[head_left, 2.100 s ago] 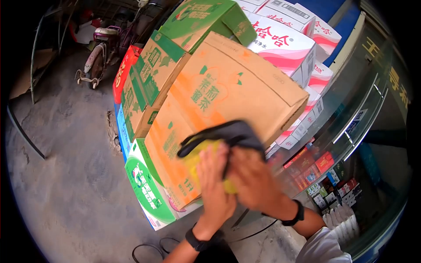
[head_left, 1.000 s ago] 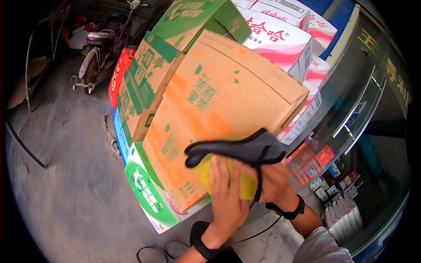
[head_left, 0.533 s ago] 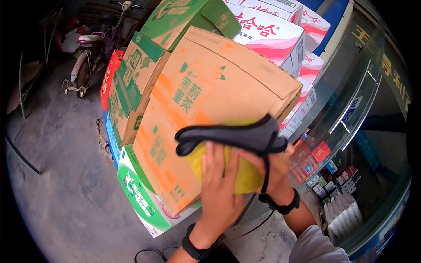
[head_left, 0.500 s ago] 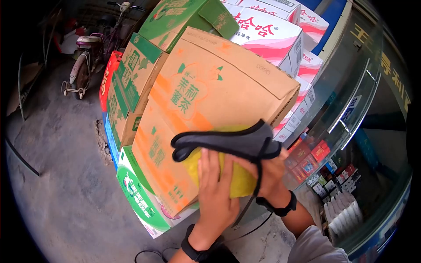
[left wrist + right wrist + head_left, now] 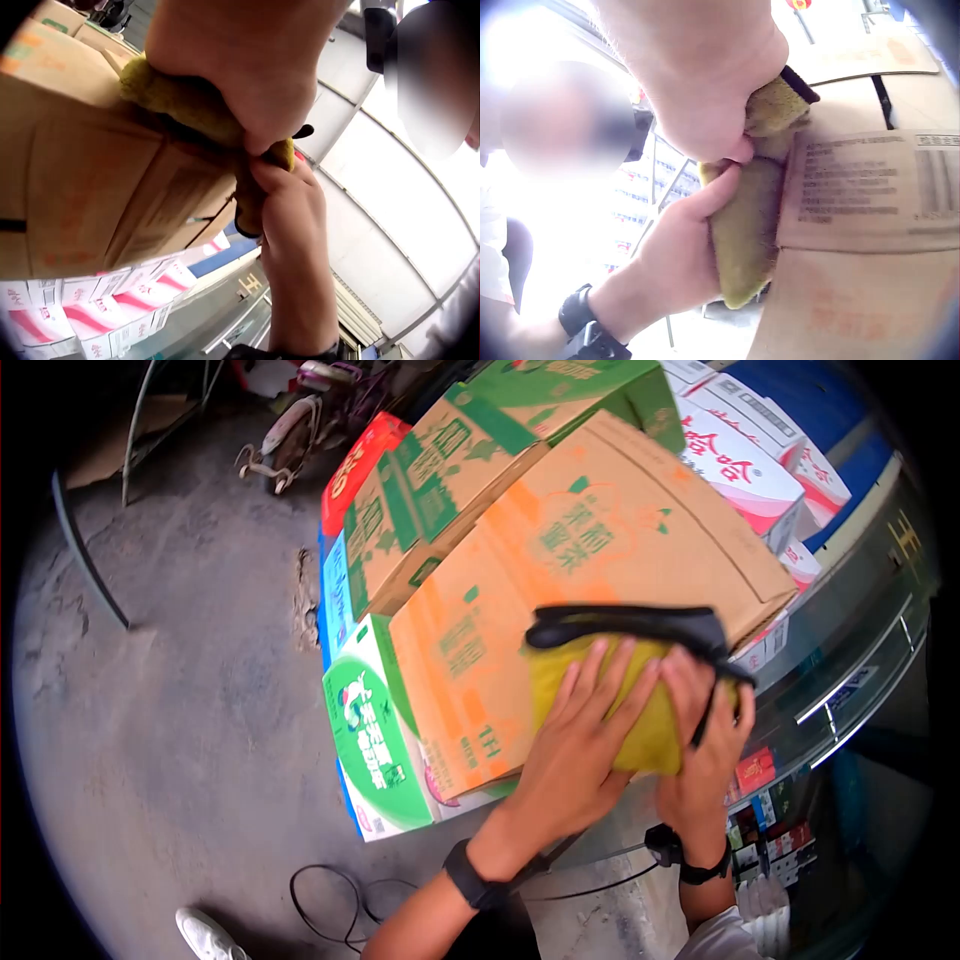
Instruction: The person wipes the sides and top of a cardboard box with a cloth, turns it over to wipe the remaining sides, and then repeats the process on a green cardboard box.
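A folded yellow-and-grey cloth (image 5: 610,685) with black edging lies against the near right part of a brown carton (image 5: 630,560) printed in orange and green. My left hand (image 5: 570,765) holds it, fingers stretched over its yellow face. In the right wrist view the left thumb (image 5: 718,193) lies along the cloth's near side. My right hand (image 5: 700,745) grips the cloth's right end, close beside the left fingers. Both wrist views show the cloth (image 5: 184,109) bunched between the hands at the carton's edge, with some fingers hidden behind it.
Green-and-brown cartons (image 5: 430,475) are stacked behind, with white-and-pink boxes (image 5: 740,470) at the back right. A green-and-white box (image 5: 375,745) sits below. A glass display case (image 5: 840,690) stands at right. A black cable (image 5: 325,900) and a white shoe (image 5: 205,935) are on the floor.
The head view has turned, so the cartons appear further right. My right fingers, earlier mostly behind the cloth, now show over its front. The cloth's grey, black-edged fold looks narrower.
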Available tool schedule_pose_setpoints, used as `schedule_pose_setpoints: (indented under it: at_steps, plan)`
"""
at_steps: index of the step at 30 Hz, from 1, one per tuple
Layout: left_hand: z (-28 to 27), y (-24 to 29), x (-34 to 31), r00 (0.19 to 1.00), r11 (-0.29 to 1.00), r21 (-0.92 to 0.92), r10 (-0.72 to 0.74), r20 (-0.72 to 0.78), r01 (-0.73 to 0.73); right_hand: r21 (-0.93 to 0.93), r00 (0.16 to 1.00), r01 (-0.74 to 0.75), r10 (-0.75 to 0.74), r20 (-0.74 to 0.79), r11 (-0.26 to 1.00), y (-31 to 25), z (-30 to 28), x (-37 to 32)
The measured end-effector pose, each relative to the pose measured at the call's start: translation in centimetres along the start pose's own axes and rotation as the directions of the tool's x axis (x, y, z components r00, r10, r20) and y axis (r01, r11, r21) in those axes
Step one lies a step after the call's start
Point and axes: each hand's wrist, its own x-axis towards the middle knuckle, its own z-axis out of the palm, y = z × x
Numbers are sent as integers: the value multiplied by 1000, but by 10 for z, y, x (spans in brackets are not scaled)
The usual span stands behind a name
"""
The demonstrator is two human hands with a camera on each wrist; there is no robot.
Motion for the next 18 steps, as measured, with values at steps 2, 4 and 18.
schedule_pose_setpoints:
  at_steps: [2, 4, 18]
  plan:
    - [-8, -12, 7, 1000, 999, -45, 15, 0, -15, -16, 999, -45, 46, 6, 999, -12, 3, 17]
    - [-14, -34, -2, 1000, 997, -81, -19, 9, 20, -20, 1000, -8, 8, 7, 1000, -30, 25, 20]
    - [-22, -73, -91, 972, 967, -101, -232, 29, 234, 156, 960, 18, -61, 275, 988, -96, 50, -8]
